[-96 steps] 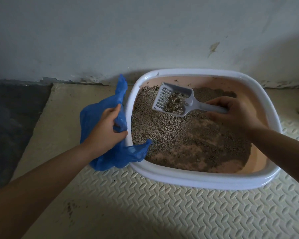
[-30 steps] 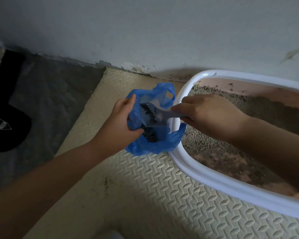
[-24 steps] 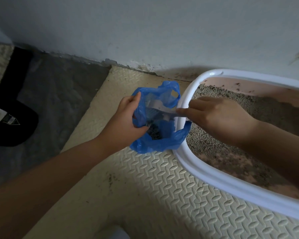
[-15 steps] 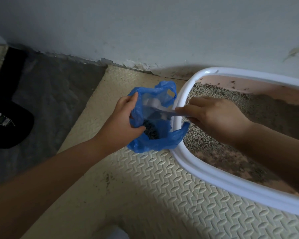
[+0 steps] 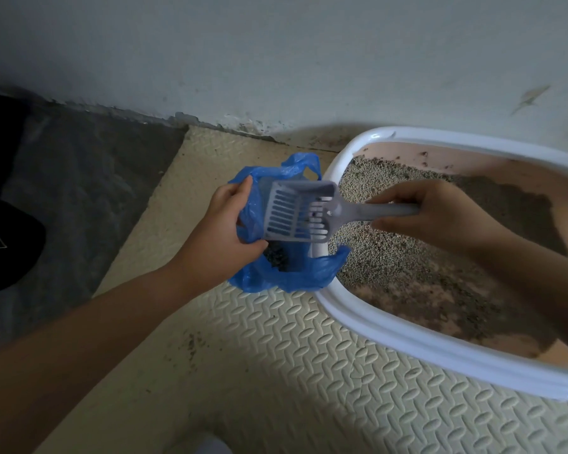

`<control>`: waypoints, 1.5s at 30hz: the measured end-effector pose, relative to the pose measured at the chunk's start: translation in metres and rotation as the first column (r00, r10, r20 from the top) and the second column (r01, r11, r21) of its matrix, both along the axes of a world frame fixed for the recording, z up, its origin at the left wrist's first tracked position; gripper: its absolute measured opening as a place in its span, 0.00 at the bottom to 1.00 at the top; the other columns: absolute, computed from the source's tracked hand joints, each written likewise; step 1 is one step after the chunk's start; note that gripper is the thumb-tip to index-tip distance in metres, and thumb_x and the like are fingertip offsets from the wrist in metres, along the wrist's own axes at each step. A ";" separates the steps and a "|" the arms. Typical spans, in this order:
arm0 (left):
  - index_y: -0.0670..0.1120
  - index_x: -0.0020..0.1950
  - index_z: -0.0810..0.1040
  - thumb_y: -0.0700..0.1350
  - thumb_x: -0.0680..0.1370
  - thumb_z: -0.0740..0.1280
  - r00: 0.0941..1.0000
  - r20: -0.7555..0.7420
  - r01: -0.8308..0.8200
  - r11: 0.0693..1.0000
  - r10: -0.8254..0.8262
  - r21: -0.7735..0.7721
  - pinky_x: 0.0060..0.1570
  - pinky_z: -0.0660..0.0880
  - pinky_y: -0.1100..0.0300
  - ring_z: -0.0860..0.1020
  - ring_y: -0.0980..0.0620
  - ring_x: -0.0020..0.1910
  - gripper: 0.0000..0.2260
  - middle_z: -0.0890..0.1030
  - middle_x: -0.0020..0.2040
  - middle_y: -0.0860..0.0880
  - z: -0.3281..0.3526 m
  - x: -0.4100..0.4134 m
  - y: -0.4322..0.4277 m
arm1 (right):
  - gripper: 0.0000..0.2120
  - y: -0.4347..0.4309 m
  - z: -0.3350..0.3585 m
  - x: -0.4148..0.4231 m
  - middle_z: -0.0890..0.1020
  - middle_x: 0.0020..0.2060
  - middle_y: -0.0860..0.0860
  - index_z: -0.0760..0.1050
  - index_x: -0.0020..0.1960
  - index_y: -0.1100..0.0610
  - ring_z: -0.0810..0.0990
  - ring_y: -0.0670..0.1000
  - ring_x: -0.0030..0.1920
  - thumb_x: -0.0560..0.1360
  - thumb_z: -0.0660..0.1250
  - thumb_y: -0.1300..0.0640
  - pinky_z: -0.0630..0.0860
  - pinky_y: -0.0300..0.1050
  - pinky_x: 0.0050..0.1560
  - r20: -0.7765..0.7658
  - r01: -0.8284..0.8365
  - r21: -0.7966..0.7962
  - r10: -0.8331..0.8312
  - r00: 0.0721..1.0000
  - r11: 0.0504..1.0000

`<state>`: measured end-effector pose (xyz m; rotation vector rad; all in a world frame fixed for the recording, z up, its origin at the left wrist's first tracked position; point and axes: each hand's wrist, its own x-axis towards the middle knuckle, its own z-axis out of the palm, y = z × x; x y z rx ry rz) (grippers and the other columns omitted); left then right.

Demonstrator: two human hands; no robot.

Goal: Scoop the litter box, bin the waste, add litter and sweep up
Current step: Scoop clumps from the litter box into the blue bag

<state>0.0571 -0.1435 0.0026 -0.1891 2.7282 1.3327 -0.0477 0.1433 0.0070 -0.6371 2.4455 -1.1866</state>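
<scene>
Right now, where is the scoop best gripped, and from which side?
Grip the scoop by its straight handle, on the bare stretch between the slotted head and the right hand. Come from above: the handle lies roughly level over the litter box, and the blue bag crowds the head.

A home corner: a litter box on a foam mat against a scuffed wall.
</scene>
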 end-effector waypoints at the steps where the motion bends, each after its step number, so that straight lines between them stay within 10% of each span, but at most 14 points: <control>1: 0.52 0.77 0.51 0.38 0.72 0.72 1.000 -0.005 0.005 1.000 -0.005 -0.003 0.66 0.70 0.53 0.68 0.59 0.67 0.42 0.59 0.62 0.66 -0.001 -0.002 0.002 | 0.11 0.009 0.001 -0.001 0.83 0.33 0.44 0.81 0.45 0.43 0.76 0.39 0.29 0.67 0.76 0.56 0.70 0.29 0.31 0.022 0.021 -0.003 -0.021 1.000 1.000; 12: 0.49 0.78 0.50 0.39 0.72 0.72 0.995 0.035 0.097 0.990 -0.093 -0.102 0.70 0.64 0.53 0.65 0.55 0.70 0.41 0.58 0.65 0.58 -0.012 -0.023 0.043 | 0.07 0.128 -0.030 -0.026 0.81 0.32 0.47 0.83 0.48 0.50 0.77 0.49 0.31 0.70 0.74 0.53 0.70 0.43 0.31 -0.100 0.298 0.371 -0.281 0.954 0.880; 26: 0.48 0.77 0.53 0.39 0.72 0.73 0.983 0.086 0.174 0.969 -0.161 -0.175 0.60 0.57 0.77 0.58 0.69 0.59 0.40 0.58 0.62 0.58 -0.046 -0.044 0.082 | 0.15 0.171 -0.032 -0.074 0.82 0.30 0.46 0.84 0.42 0.47 0.80 0.53 0.35 0.61 0.69 0.41 0.78 0.57 0.43 -0.138 0.169 0.567 -0.109 0.984 0.806; 45: 0.53 0.76 0.55 0.37 0.72 0.71 0.986 0.078 0.153 0.987 -0.149 -0.057 0.56 0.70 0.73 0.69 0.62 0.62 0.38 0.60 0.60 0.69 -0.060 -0.046 0.076 | 0.08 0.069 -0.105 -0.067 0.80 0.36 0.47 0.79 0.52 0.52 0.74 0.45 0.29 0.73 0.71 0.55 0.66 0.34 0.27 0.040 0.105 0.249 -0.119 0.992 0.963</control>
